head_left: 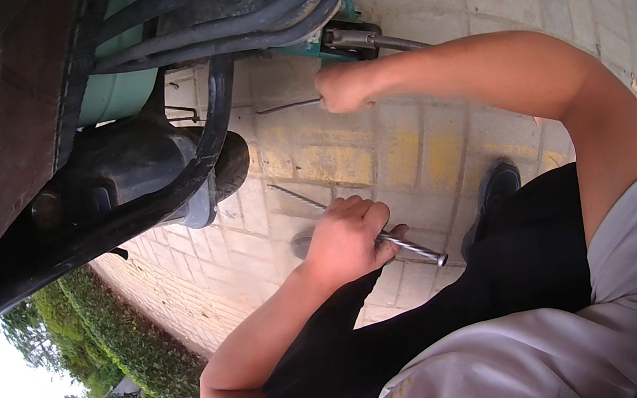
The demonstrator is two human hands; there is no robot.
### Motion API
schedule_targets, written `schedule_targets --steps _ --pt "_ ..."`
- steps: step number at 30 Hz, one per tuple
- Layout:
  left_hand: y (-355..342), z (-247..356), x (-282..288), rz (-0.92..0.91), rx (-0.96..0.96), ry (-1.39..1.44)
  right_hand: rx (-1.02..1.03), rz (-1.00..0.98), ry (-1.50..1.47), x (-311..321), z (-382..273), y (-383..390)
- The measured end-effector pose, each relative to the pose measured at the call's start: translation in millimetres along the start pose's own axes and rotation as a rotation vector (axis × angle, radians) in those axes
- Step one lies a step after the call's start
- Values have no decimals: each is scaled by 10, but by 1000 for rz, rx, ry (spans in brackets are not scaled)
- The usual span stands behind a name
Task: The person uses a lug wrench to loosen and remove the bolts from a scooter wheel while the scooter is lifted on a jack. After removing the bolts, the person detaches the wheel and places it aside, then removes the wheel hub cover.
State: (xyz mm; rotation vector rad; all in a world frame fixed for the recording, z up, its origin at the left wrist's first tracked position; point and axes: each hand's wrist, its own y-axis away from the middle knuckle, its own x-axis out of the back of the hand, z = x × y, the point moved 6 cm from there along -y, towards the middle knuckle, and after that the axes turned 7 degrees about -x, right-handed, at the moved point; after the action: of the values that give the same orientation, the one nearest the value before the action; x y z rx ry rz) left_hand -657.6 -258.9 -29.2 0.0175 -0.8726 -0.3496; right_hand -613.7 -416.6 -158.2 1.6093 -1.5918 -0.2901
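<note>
My left hand is closed around a long silver metal rod with a spiral-twisted shaft. One end sticks out thin toward the upper left, and the thicker end, with a round tip, points down to the right. Farther away, my right hand is closed on a thin dark metal rod, which points left toward the vehicle's underside. Just beyond that hand sits a green and black metal device with a grey bar running out to the right; I cannot tell its exact kind.
At the left stands a vehicle with black curved frame tubes and a dark rounded housing. Below lies paving with worn yellow marks. My dark shoe is on the ground. A green hedge runs at the lower left.
</note>
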Motion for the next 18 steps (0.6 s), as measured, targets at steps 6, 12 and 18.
schedule_targets --steps 6,12,18 --pt "461 -576 -332 -271 441 346 -255 -482 -648 -821 221 583" --pt "922 -742 -560 -253 135 133 -49 -794 -509 -1358 -405 835" --pt "1271 -1077 -602 -45 142 80 -43 -496 -220 -1537 -684 698"
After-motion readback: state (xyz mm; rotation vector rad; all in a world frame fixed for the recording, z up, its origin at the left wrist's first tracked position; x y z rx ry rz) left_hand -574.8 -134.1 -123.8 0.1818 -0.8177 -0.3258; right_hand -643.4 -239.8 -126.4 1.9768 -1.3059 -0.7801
